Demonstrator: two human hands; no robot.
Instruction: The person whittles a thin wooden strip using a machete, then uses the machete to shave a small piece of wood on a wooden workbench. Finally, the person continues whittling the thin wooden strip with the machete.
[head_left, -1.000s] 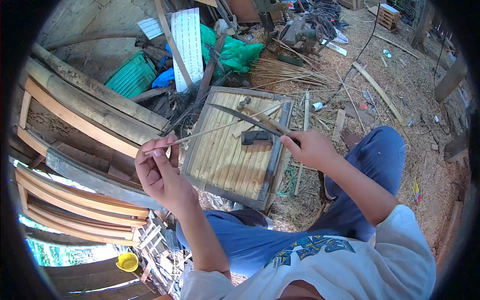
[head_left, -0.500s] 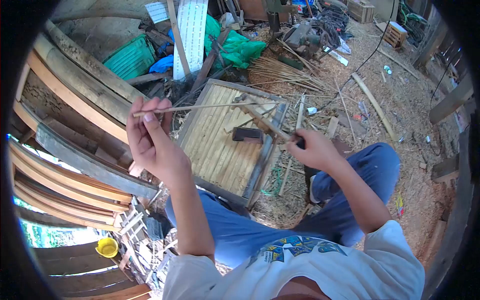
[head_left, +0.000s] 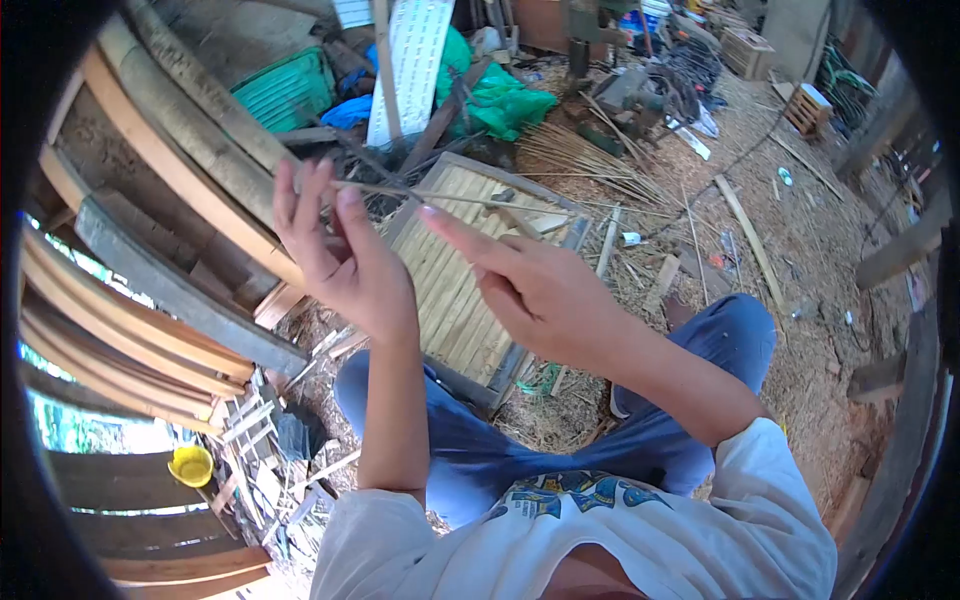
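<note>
My left hand (head_left: 345,250) is raised with the palm turned up, pinching one end of a thin stick (head_left: 465,199) between thumb and fingers. The stick runs to the right above a slatted wooden board (head_left: 450,312). My right hand (head_left: 545,290) is over the board, its index finger stretched toward the stick and the other fingers curled. What those curled fingers hold, if anything, is hidden. Part of a wooden-handled tool (head_left: 516,222) shows beyond my right hand, above the board; its lower end is hidden.
Thin sticks (head_left: 600,165) lie in a pile beyond the board. Green plastic (head_left: 510,100) and a green crate (head_left: 290,88) are at the back left. Curved wooden beams (head_left: 180,165) line the left side. A yellow container (head_left: 191,466) is at the lower left.
My right hand has moved left and up toward the stick, and its index finger is now stretched out. It covers the dark block seen on the board before. The view has shifted slightly.
</note>
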